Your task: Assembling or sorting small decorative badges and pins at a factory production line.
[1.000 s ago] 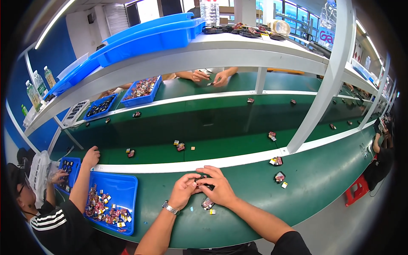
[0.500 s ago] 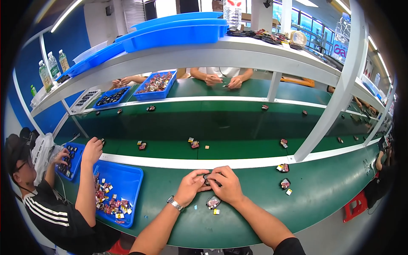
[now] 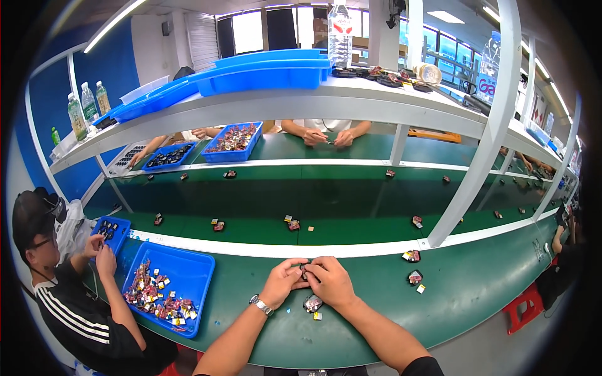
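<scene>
My left hand (image 3: 285,282) and my right hand (image 3: 331,280) meet over the green table top near its front edge. Both pinch one small dark part (image 3: 305,271) between the fingertips. A watch sits on my left wrist. Just below my hands lies another small dark part (image 3: 312,303) with a little pale piece (image 3: 317,316) beside it on the green surface.
A blue tray (image 3: 191,274) of small coloured parts stands to my left, beside a seated person in a black striped shirt (image 3: 75,313). Loose parts (image 3: 412,255) lie to my right and on the green conveyor belt (image 3: 351,229). Across the belt, other people's hands (image 3: 326,136) work. White shelf posts (image 3: 476,144) rise on the right.
My hands stay together on the small part; the view has shifted slightly. The person at my left has drawn the arm back from the belt toward the small blue tray.
</scene>
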Demonstrator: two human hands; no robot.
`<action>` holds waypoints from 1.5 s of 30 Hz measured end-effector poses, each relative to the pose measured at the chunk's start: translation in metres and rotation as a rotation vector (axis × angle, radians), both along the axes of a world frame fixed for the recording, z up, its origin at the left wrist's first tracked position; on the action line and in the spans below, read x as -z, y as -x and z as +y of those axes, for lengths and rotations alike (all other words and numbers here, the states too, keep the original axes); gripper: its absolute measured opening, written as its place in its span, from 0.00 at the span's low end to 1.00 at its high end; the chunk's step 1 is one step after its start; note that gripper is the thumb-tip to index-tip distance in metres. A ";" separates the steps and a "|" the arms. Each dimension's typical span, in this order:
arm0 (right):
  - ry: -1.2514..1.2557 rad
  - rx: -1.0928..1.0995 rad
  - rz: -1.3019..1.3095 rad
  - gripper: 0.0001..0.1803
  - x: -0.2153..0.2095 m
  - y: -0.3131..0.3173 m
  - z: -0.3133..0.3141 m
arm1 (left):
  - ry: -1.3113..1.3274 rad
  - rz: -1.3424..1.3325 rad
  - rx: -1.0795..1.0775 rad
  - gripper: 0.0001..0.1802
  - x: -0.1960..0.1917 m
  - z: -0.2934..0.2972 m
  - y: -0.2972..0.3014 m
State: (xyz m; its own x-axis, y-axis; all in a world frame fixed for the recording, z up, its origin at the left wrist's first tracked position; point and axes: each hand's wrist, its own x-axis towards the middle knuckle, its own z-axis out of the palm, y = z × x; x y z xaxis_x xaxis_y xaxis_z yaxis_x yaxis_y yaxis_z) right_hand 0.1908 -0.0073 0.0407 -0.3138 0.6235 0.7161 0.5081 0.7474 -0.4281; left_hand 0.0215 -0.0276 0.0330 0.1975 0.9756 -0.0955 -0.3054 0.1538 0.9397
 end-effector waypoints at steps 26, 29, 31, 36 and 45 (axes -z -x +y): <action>0.599 -0.104 0.363 0.11 0.007 -0.007 0.005 | -0.093 0.122 -0.100 0.12 0.007 -0.001 -0.010; 0.623 -0.101 0.362 0.10 0.003 -0.005 0.005 | -0.129 0.143 -0.115 0.11 0.010 -0.001 -0.011; 0.634 -0.103 0.351 0.10 0.002 -0.008 0.006 | -0.140 0.142 -0.113 0.11 0.011 -0.001 -0.011; 0.633 -0.124 0.313 0.10 -0.003 -0.012 0.004 | -0.164 0.121 -0.080 0.11 0.007 -0.003 -0.012; 0.611 -0.109 0.275 0.08 -0.007 -0.012 0.001 | -0.214 0.187 -0.049 0.13 0.017 0.001 -0.009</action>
